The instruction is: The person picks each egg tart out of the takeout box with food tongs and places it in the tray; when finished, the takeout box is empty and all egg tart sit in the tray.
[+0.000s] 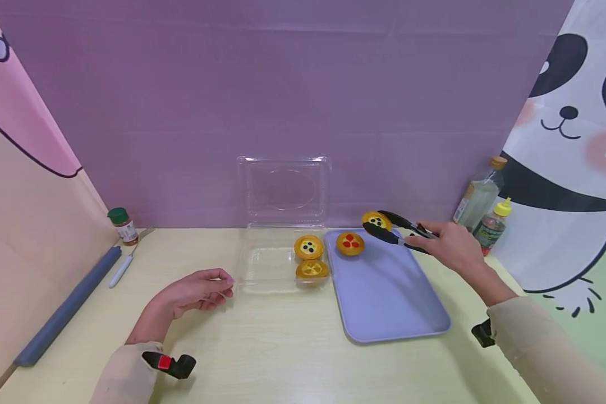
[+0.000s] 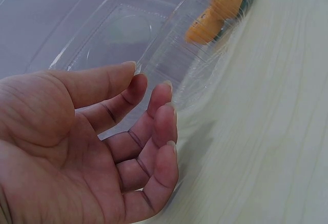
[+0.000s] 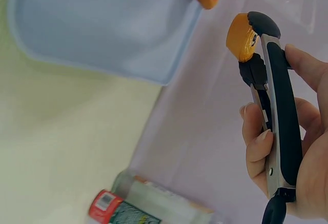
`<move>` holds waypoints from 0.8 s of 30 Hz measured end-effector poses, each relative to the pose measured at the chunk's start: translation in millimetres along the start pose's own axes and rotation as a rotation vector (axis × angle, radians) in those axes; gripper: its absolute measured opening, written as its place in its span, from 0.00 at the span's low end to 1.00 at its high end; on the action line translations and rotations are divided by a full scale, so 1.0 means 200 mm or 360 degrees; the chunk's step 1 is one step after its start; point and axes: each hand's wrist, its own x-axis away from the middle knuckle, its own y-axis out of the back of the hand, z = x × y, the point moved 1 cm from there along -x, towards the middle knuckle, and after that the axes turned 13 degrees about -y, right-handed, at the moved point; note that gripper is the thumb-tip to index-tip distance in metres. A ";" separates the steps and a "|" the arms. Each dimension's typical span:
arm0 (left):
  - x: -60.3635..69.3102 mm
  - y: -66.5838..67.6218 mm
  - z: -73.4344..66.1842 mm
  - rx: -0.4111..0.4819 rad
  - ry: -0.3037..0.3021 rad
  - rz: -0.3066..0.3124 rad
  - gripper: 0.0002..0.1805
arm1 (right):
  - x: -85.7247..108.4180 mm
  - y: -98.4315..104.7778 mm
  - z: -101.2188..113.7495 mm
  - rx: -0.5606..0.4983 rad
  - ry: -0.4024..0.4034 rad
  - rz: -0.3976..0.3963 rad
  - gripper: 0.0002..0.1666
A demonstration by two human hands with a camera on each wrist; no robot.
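Note:
My right hand (image 1: 451, 245) grips black-tipped tongs (image 3: 284, 126), which clamp an egg tart with dark berries (image 1: 377, 220) above the far end of the lavender tray (image 1: 391, 314). On that tray sits a tart with red pieces (image 1: 350, 244). A clear plastic container (image 1: 267, 264) stands left of the tray with its lid (image 1: 288, 191) raised. Inside its right side are a dark-berry tart (image 1: 308, 247) and a yellow-topped tart (image 1: 312, 270), the latter tilted. My left hand (image 1: 197, 292) pinches the container's near left edge between thumb and forefinger; its other fingers (image 2: 164, 126) are loosely bent.
At the back right stand a cork-topped bottle (image 1: 480, 193) and a yellow-capped bottle (image 1: 492, 227). To the left are a green-lidded jar (image 1: 123, 227), a fork with a pale handle (image 1: 123, 270) and a long blue-grey roll (image 1: 70, 306). A purple backdrop (image 1: 283, 84) rises behind the table.

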 end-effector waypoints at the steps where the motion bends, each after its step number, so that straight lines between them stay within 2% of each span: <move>1: 0.00 0.00 0.00 0.0001 -0.0001 0.0001 0.18 | -0.01 -0.01 -0.02 -0.0002 -0.0008 0.0004 0.51; 9: 0.00 0.01 0.00 0.0015 -0.0017 0.0025 0.18 | -0.06 -0.08 -0.10 0.0031 -0.0072 0.0039 0.53; 20: 0.01 0.00 0.00 0.0019 0.0003 0.0006 0.17 | -0.10 -0.14 -0.12 0.0104 -0.0152 0.0122 0.50; 24: 0.00 0.00 -0.01 0.0020 -0.0007 0.0013 0.17 | -0.11 -0.16 -0.13 0.0128 -0.0145 0.0105 0.50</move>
